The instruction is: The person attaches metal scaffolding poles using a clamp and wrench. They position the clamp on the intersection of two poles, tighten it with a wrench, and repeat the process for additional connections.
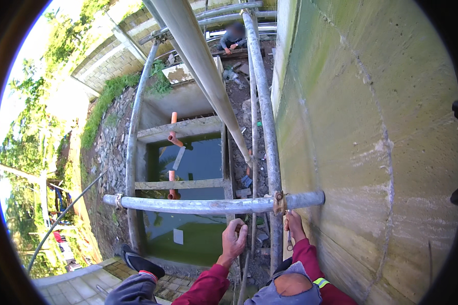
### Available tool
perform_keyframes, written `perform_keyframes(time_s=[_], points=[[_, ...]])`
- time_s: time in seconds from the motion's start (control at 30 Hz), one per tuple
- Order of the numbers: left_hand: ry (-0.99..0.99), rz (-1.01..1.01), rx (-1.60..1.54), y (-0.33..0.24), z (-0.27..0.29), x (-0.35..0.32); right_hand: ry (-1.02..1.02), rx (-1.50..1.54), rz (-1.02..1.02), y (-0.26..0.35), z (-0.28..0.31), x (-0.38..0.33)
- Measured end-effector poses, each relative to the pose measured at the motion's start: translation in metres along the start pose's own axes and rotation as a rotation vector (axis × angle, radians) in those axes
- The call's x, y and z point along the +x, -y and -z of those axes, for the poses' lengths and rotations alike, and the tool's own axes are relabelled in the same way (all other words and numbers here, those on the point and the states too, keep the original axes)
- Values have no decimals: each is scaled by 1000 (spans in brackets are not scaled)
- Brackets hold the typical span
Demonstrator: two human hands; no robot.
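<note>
My right hand (294,226) is closed around a metal wrench (290,242), whose ring-shaped end shows below the fingers. It is just under a rusty scaffold coupler (279,202), where a horizontal steel pipe (203,205) crosses a long upright pipe (267,117). Left of that upright, my left hand (234,241) is raised below the horizontal pipe with curled fingers. Whatever it may hold is hidden. Another coupler (119,201) sits near the pipe's left end.
A mossy concrete wall (361,152) rises at right. Below is a concrete tank with greenish water (198,231) and orange pipe fittings (173,175). A thick slanted pipe (201,61) crosses the upper middle. Farther off, another person (233,39) crouches by rubble. My sandalled foot (140,262) is at lower left.
</note>
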State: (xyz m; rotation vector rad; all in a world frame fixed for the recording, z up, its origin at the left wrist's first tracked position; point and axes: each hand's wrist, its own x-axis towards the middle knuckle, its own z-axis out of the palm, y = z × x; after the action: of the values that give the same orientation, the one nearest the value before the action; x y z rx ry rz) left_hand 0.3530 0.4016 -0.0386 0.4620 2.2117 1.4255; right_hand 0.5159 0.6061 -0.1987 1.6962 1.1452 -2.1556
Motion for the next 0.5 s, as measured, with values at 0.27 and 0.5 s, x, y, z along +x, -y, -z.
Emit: perform_keyframes(time_s=[0.27,0.5], points=[[304,-126,337,-20,8,-4,172,503,117,21,-46,-17],[535,712,-220,77,-39,-25,656,494,-72,7,-36,-4]])
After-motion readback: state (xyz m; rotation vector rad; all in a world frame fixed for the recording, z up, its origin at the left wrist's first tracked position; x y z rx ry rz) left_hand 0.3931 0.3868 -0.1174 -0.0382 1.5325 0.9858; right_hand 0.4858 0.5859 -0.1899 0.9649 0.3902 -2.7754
